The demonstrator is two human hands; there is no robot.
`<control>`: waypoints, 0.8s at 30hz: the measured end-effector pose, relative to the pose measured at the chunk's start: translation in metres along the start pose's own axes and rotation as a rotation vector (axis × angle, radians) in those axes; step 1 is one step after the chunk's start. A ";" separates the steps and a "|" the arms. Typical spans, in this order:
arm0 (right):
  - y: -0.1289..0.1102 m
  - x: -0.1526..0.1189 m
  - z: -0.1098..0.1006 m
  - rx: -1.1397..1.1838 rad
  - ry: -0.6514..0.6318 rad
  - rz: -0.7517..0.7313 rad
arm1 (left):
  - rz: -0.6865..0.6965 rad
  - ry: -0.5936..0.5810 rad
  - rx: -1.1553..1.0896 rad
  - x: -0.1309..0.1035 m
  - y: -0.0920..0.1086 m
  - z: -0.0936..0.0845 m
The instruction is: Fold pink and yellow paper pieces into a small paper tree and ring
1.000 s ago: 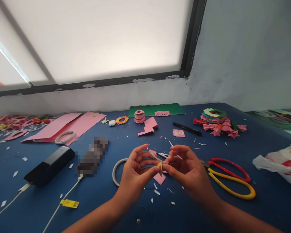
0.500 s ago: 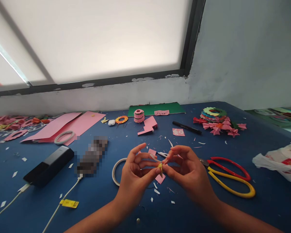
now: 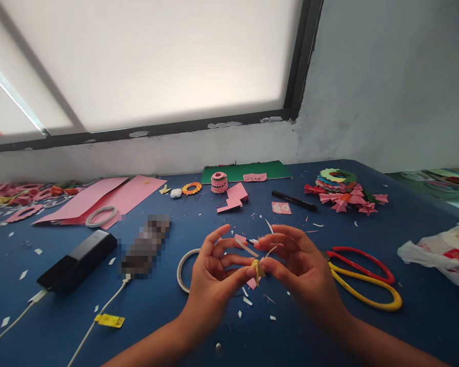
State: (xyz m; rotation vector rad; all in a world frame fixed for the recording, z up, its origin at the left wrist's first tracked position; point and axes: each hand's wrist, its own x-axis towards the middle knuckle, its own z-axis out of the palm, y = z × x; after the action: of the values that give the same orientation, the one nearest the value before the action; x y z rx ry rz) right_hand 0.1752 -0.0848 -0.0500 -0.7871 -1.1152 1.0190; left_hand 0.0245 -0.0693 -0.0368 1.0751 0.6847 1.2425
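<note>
A small yellow folded paper piece [image 3: 257, 268] is pinched between the thumb and fingers of my left hand [image 3: 218, 270]. My right hand [image 3: 300, 265] meets it from the other side, thumb tip at its right edge and the other fingers curved behind. Thin white strips [image 3: 247, 248] curl up above the paper between both hands. Behind the fingers lie pink paper scraps [image 3: 240, 238] and a white pointed thing [image 3: 269, 226], partly hidden. A roll of white tape [image 3: 181, 270] rests beside my left hand. Scissors [image 3: 367, 283] with red and yellow handles lie right of my right hand.
To the left are a black device [image 3: 78, 260], a blurred cabled object [image 3: 147, 247] and pink sheets [image 3: 137, 193]. Farther back stand pink scalloped rings [image 3: 219, 183], a black pen [image 3: 294, 201] and a paper flower pile [image 3: 348, 199]. A plastic bag [image 3: 439, 257] sits right.
The yellow piece has turned and shows more of its folded side. My right hand's fingers have shifted slightly to the right, and a white strip now stands out near its thumb.
</note>
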 end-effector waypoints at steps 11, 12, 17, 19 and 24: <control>0.000 -0.004 -0.003 -0.057 0.003 0.005 | 0.008 -0.007 0.002 0.000 -0.001 -0.001; 0.000 -0.005 -0.003 -0.051 -0.011 0.014 | 0.017 -0.015 0.003 -0.001 -0.001 -0.001; -0.001 -0.004 -0.002 -0.020 -0.052 0.032 | 0.067 -0.061 0.002 -0.003 -0.002 -0.001; -0.002 -0.004 -0.002 -0.016 -0.050 0.028 | 0.080 -0.062 0.000 -0.004 -0.002 -0.001; -0.004 -0.005 -0.002 0.023 -0.070 0.013 | 0.107 -0.091 -0.021 -0.002 -0.001 -0.001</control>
State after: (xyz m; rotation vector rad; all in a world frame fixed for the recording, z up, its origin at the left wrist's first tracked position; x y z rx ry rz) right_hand 0.1776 -0.0909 -0.0485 -0.7462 -1.1579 1.0756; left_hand 0.0240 -0.0710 -0.0383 1.1560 0.5498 1.2814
